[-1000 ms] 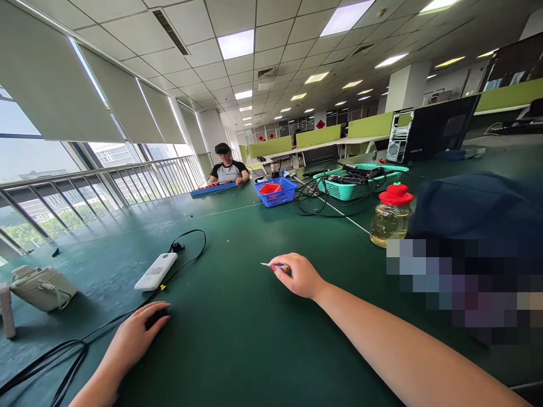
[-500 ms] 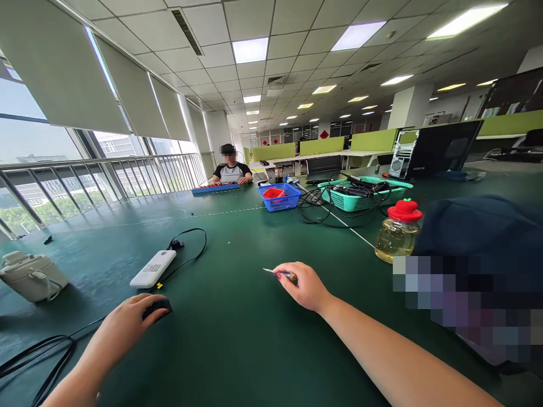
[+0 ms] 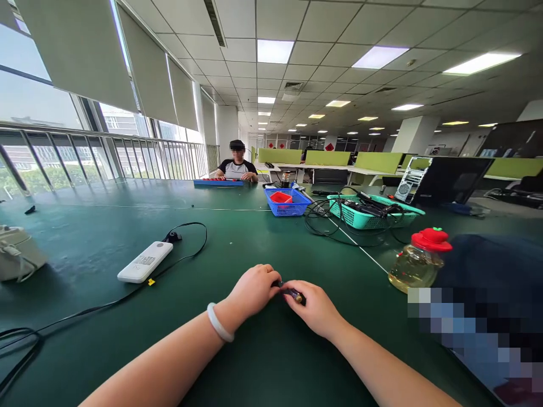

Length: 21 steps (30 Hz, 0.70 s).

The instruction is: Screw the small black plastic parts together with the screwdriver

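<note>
In my right hand [image 3: 316, 305] is a slim screwdriver [image 3: 293, 294] with a dark handle and a brass-coloured end. The fingers close round its handle, with the end pointing back toward me. My left hand [image 3: 257, 288] grips a small black part [image 3: 277, 283], mostly covered by the fingers. Both hands are together just above the dark green table [image 3: 237, 367], fingertips almost touching. The screwdriver's tip lies at the black part; whether it sits in it is hidden.
A white power bank-like box [image 3: 145, 262] with a black cable lies at left. Blue basket [image 3: 289, 209], green basket [image 3: 360, 220] with tangled cables, and a red-lidded jar [image 3: 418, 268] stand beyond. A person [image 3: 238, 167] sits across; another, blurred, is close at right.
My left hand has moved right with the black part, up to the screwdriver in my right hand. The screwdriver's pale tip, visible before, is now hidden. The view has shifted slightly.
</note>
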Each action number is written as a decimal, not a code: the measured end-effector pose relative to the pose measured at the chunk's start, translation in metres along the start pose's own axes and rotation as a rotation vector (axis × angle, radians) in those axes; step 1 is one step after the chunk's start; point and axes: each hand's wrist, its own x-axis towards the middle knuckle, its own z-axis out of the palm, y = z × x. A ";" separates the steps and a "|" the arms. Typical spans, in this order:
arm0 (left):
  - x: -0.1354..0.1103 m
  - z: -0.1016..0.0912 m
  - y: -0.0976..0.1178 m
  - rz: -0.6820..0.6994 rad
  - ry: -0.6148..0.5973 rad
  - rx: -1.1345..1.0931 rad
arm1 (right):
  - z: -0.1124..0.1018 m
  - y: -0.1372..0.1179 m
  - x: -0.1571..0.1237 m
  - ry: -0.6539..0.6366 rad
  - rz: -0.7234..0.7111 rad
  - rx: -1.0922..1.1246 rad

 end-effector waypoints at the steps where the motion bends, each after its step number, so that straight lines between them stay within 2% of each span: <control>1: 0.000 0.004 -0.004 -0.001 -0.001 -0.028 | 0.001 0.001 0.000 -0.017 0.019 0.007; 5: -0.008 0.011 -0.020 -0.030 0.003 -0.213 | 0.004 0.003 0.001 -0.041 0.067 0.024; 9: -0.010 0.015 -0.023 -0.074 0.011 -0.292 | 0.007 0.005 0.001 -0.013 0.072 0.029; 14: -0.008 0.016 -0.021 -0.128 0.036 -0.357 | 0.005 0.008 0.000 0.102 0.072 -0.016; 18: -0.006 0.018 -0.025 -0.196 0.031 -0.356 | 0.001 0.007 -0.002 0.211 -0.008 -0.031; 21: -0.004 0.019 -0.028 -0.222 0.022 -0.349 | 0.000 0.005 -0.003 0.232 -0.055 -0.017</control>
